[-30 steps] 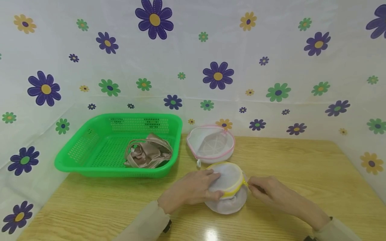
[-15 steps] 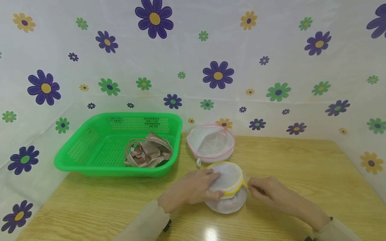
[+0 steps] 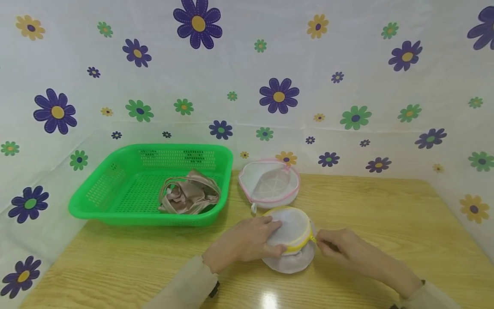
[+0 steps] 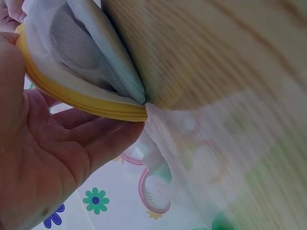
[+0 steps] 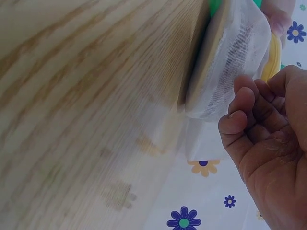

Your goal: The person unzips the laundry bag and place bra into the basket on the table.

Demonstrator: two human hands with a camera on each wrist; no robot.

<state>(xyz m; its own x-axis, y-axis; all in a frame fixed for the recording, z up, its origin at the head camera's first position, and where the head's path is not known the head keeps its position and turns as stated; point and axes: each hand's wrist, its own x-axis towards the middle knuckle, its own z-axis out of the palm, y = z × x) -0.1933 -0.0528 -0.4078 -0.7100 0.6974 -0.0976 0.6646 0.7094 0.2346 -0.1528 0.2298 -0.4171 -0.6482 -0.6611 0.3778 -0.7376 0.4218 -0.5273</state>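
Far left on the desk (image 3: pixel 370 206), a green basket (image 3: pixel 115 217) of rigid, perforated plastic, holding crumpled, satiny brown cloth (image 3: pixel 193 198). Next, left hand (image 3: pixel 248 238), thumb and fingers clamped on the rim of the mesh bag (image 3: pixel 291 227). Just behind, a pink-trimmed pouch (image 3: pixel 273 185), round and stiff-edged, with a folded-back flap. Then the bag itself, on the desk, drum-round above, bulging softly below, thin netting edged by a yellow zip (image 4: pixel 86 103). At right, right hand (image 3: pixel 349 249), fingers together, pinching the zip pull (image 3: pixel 313 239). Seems to be working the zip; cannot tell whether opening or closing. Calls for a firm left hold and an even draw along the curve, sparing the netting.
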